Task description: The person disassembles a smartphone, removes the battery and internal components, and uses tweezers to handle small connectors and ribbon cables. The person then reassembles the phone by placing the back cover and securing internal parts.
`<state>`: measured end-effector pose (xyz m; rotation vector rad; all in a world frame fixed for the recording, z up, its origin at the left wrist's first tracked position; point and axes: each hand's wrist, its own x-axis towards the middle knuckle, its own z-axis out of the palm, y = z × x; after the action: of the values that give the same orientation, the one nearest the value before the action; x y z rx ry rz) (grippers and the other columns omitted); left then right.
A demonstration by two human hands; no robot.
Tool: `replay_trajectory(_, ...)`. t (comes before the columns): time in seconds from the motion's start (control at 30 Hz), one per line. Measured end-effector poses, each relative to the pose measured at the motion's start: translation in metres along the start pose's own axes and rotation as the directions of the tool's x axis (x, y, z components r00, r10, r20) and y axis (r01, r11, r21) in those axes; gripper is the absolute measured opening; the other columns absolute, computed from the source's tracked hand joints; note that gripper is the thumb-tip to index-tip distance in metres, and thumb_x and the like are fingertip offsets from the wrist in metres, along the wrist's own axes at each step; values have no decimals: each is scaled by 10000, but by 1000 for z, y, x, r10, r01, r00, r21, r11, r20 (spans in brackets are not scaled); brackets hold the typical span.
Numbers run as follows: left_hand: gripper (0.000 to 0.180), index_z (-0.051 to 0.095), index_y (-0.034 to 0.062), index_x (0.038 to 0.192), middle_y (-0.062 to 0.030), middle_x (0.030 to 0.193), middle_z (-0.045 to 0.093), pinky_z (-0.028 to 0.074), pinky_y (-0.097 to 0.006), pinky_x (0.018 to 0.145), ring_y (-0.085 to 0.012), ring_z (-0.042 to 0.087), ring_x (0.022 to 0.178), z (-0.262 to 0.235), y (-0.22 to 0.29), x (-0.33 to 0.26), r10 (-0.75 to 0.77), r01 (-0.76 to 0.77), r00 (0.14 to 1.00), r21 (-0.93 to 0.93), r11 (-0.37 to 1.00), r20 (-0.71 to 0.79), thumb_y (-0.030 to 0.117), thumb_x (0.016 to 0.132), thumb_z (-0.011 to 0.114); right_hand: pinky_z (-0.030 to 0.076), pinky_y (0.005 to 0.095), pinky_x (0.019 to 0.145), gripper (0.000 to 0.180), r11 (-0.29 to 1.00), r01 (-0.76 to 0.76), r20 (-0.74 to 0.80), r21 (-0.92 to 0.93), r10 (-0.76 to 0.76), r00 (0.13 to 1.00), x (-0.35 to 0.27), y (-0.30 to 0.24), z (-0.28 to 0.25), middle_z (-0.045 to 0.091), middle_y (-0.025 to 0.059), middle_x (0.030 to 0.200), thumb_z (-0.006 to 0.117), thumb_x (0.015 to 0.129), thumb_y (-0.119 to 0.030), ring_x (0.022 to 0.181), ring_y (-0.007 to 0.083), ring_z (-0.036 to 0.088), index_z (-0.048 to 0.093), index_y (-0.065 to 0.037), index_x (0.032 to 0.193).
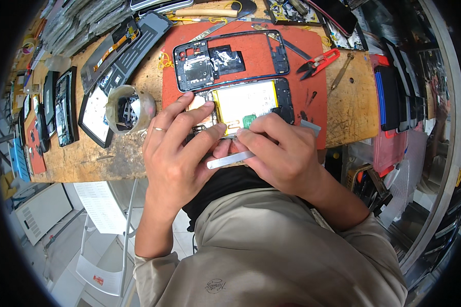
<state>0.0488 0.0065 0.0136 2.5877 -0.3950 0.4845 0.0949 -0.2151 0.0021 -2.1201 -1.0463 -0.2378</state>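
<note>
An opened phone [284, 94] lies in front of me, its white battery [251, 97] with yellow edges showing. My left hand [176, 146] grips its left end, fingers over the inner parts and thumb at the near edge. A flat metal strip [228, 160] passes through my right hand [284, 151], which is closed around it. The right thumb and index fingertip press at the battery's near edge, beside a small green patch [249, 121]. Whether they pinch anything there is hidden. Just beyond the phone rests an empty black phone frame [206, 88] with a blue rim.
Both phone parts lie on a red mat [320, 117] over a wooden bench [356, 120]. Red-handled snips [325, 60] and a thin screwdriver [342, 71] are at right. A round tub [147, 106] of small parts stands left, near loose phone panels [135, 48]. A white folding chair [100, 204] stands below.
</note>
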Motion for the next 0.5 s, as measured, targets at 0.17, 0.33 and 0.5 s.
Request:
replay_trajectory(0.17, 290, 833, 146, 1002, -44, 1208, 771, 569, -478, 957, -370, 702, 1236, -1, 1, 0, -5, 5, 1000, -5, 1000, 6, 264, 749, 912, 519, 331, 527, 410, 1000, -1, 20, -12, 1, 1000, 0, -1, -3, 661, 58, 922, 884, 676, -37, 700, 191, 680, 772, -1, 1069)
replay_trajectory(0.33, 300, 831, 154, 1014, -41, 1206, 772, 570, -475, 957, -367, 703, 1231, 0, 0, 0, 10, -10, 1000, 7, 1000, -4, 265, 747, 913, 523, 334, 532, 420, 1000, 7, 4, -3, -7, 1000, 0, 0, -1, 660, 60, 922, 882, 677, -35, 703, 190, 682, 774, 0, 1081)
replay_trajectory(0.5, 278, 830, 158, 1009, -44, 1205, 772, 567, -470, 960, -362, 704, 1235, 0, -1, 0, 22, -22, 1000, 32, 999, -2, 271, 766, 902, 517, 339, 518, 249, 998, 28, -33, -60, -30, 999, 0, 1, 4, 592, 52, 918, 799, 774, -76, 648, 172, 677, 706, -25, 1000)
